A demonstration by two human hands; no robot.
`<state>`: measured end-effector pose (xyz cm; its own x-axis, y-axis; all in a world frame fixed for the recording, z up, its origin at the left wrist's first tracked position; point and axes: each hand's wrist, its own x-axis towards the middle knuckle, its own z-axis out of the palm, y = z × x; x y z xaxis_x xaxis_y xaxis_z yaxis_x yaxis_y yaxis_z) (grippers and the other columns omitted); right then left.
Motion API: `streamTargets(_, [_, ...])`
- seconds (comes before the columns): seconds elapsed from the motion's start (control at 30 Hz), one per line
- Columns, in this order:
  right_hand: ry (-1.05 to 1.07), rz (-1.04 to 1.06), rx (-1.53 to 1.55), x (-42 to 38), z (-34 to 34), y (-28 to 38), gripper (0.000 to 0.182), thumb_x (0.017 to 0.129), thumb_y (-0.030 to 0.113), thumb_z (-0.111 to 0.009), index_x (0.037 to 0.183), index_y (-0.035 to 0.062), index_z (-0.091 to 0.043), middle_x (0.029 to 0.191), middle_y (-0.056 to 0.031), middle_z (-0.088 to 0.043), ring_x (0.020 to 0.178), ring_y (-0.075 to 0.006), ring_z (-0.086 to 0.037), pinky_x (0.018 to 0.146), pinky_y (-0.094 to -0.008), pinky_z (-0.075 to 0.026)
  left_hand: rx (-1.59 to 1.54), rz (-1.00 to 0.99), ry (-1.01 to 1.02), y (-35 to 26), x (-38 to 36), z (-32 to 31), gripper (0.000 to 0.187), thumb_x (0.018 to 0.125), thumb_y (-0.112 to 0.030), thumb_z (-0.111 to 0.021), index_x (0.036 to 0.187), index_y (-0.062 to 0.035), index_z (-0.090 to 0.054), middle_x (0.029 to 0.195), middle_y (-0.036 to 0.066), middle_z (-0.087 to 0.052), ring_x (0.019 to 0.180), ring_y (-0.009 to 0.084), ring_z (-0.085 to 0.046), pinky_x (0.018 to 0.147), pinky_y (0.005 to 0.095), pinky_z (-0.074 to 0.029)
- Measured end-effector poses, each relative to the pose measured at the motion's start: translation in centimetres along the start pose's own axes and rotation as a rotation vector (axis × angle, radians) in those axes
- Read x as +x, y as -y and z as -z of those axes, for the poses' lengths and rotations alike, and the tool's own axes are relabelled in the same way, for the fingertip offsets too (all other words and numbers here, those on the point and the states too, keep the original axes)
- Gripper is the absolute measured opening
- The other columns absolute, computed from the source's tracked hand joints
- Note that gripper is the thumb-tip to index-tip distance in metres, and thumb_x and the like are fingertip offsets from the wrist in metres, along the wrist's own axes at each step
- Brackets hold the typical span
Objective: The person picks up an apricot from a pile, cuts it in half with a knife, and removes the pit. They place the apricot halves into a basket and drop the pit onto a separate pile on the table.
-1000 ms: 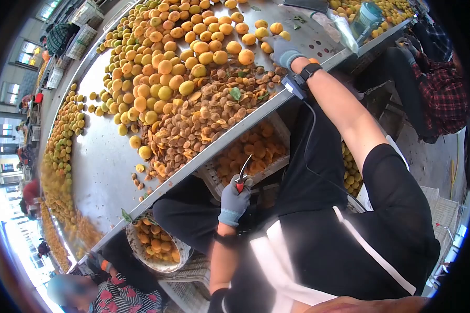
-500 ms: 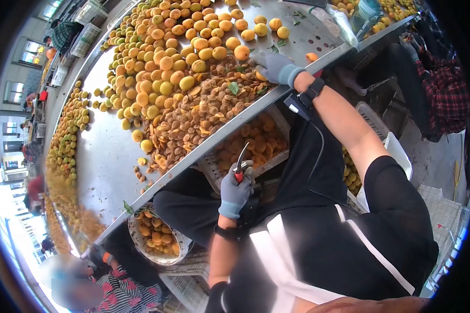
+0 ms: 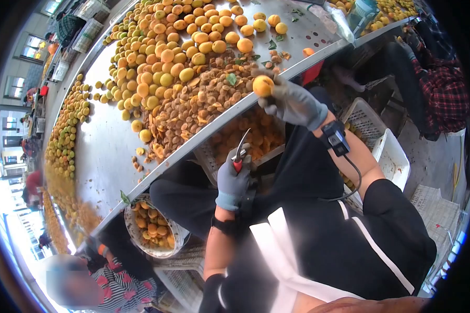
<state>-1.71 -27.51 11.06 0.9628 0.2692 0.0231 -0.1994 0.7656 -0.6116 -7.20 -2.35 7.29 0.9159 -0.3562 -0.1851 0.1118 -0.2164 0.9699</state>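
My left hand, in a grey glove, is closed around the red handle of a small knife with a curved blade that points upward. My right hand, gloved too, grips a whole orange-yellow apricot in its fingertips at the table's front edge. Beside that apricot lies a heap of brown apricot stones mixed with bits of flesh. Behind it spreads a large pile of whole apricots. Below the edge, a crate of apricot pieces sits between my knees, partly hidden by the left hand.
The metal table has a raised rim along my side. A white bucket of apricots stands at lower left, near a co-worker in a patterned top. Plastic crates are at my right, with another person in a checked shirt beyond.
My right hand has drawn back from the pile across the table rim, and a whole apricot now shows in its fingers. My left hand with the knife has shifted only slightly.
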Motion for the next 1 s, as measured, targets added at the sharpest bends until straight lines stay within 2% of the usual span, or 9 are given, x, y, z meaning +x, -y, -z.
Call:
streamTargets(0.03, [0.003, -0.009, 0.005, -0.8, -0.6, -0.8, 0.049, 0.091, 0.016, -0.063, 0.134, 0.0064, -0.041, 0.113, -0.0049, -0.056, 0.085, -0.0086, -0.056, 0.069, -0.0173, -0.045, 0.101, -0.144, 0.003, 0.5, 0.0, 0.1, 0.036, 0.086, -0.007, -0.063, 0.121, -0.0096, -0.057, 0.084, 0.008, -0.067, 0.071, 0.0193, -0.065, 0.061, 0.0328, -0.049])
streamTargets(0.07, [-0.022, -0.028, -0.1, -1.8, -1.0, -1.6, 0.056, 0.09, 0.015, -0.064, 0.138, 0.0062, -0.038, 0.111, -0.0051, -0.057, 0.082, -0.0074, -0.056, 0.068, -0.0168, -0.045, 0.103, -0.135, -0.005, 0.3, -0.3, 0.3, 0.036, 0.086, -0.007, -0.063, 0.121, -0.0096, -0.057, 0.084, 0.008, -0.067, 0.071, 0.0193, -0.065, 0.061, 0.0328, -0.049])
streamTargets(0.13, [-0.008, -0.065, -0.259, -3.5, -2.5, -2.5, 0.06, 0.088, 0.017, -0.065, 0.14, 0.0056, -0.037, 0.108, -0.0046, -0.057, 0.077, -0.0057, -0.054, 0.067, -0.0171, -0.044, 0.311, -0.157, 0.041, -1.0, -0.8, 0.5, 0.042, 0.082, -0.009, -0.065, 0.123, -0.0151, -0.055, 0.088, 0.015, -0.067, 0.081, 0.033, -0.066, 0.068, 0.0384, -0.05])
streamTargets(0.23, [-0.065, -0.174, -0.449, -5.4, -4.5, -2.7, 0.056, 0.087, 0.022, -0.064, 0.136, 0.0053, -0.041, 0.108, -0.0045, -0.058, 0.077, -0.0063, -0.053, 0.067, -0.0182, -0.045, 0.482, -0.256, 0.038, -3.1, -1.7, 0.9, 0.045, 0.082, -0.012, -0.064, 0.125, -0.0193, -0.053, 0.09, 0.018, -0.065, 0.083, 0.0383, -0.062, 0.067, 0.0411, -0.049])
streamTargets(0.4, [-0.021, -0.133, -0.477, -6.7, -4.9, -3.5, 0.052, 0.083, 0.017, -0.064, 0.13, 0.0054, -0.046, 0.11, -0.0041, -0.054, 0.09, -0.0113, -0.057, 0.082, -0.0243, -0.048, 0.57, -0.285, 0.045, -3.4, -2.9, 1.2, 0.046, 0.081, -0.012, -0.064, 0.125, -0.018, -0.052, 0.089, 0.017, -0.065, 0.081, 0.0378, -0.063, 0.067, 0.0434, -0.049])
streamTargets(0.47, [0.009, -0.188, -0.268, -7.1, -5.8, -3.9, 0.054, 0.082, 0.014, -0.066, 0.131, 0.0046, -0.045, 0.116, -0.0065, -0.053, 0.102, -0.014, -0.057, 0.092, -0.0289, -0.048, 0.591, -0.283, 0.038, -3.7, -3.4, 1.1, 0.047, 0.081, -0.013, -0.064, 0.125, -0.0175, -0.052, 0.089, 0.017, -0.065, 0.081, 0.0377, -0.063, 0.066, 0.0438, -0.049])
streamTargets(0.57, [0.03, -0.07, -0.431, -7.6, -5.4, -5.6, 0.056, 0.082, 0.01, -0.068, 0.132, 0.0046, -0.044, 0.118, -0.0069, -0.053, 0.109, -0.0146, -0.054, 0.097, -0.0322, -0.047, 0.612, -0.302, 0.031, -3.6, -4.0, 1.1, 0.045, 0.081, -0.014, -0.064, 0.124, -0.0162, -0.053, 0.091, 0.017, -0.065, 0.081, 0.0373, -0.063, 0.067, 0.0432, -0.049])
streamTargets(0.83, [0.061, -0.01, -0.471, -8.1, -6.5, -6.0, 0.045, 0.083, 0.005, -0.067, 0.123, 0.0057, -0.048, 0.117, -0.0072, -0.054, 0.11, -0.0163, -0.055, 0.099, -0.0329, -0.047, 0.7, -0.282, 0.024, -3.5, -5.2, 1.0, 0.04, 0.08, -0.014, -0.064, 0.119, -0.0147, -0.054, 0.09, 0.015, -0.066, 0.079, 0.0359, -0.063, 0.065, 0.0416, -0.05])
streamTargets(1.0, [-0.02, -0.049, -0.219, -8.4, -7.7, -6.5, 0.041, 0.086, 0.001, -0.062, 0.123, 0.0065, -0.045, 0.12, -0.0115, -0.056, 0.116, -0.0227, -0.056, 0.095, -0.0342, -0.05, 0.697, -0.267, -0.013, -3.3, -5.5, 0.3, 0.043, 0.079, -0.012, -0.064, 0.12, -0.0128, -0.053, 0.087, 0.016, -0.065, 0.078, 0.0359, -0.063, 0.064, 0.0427, -0.049])
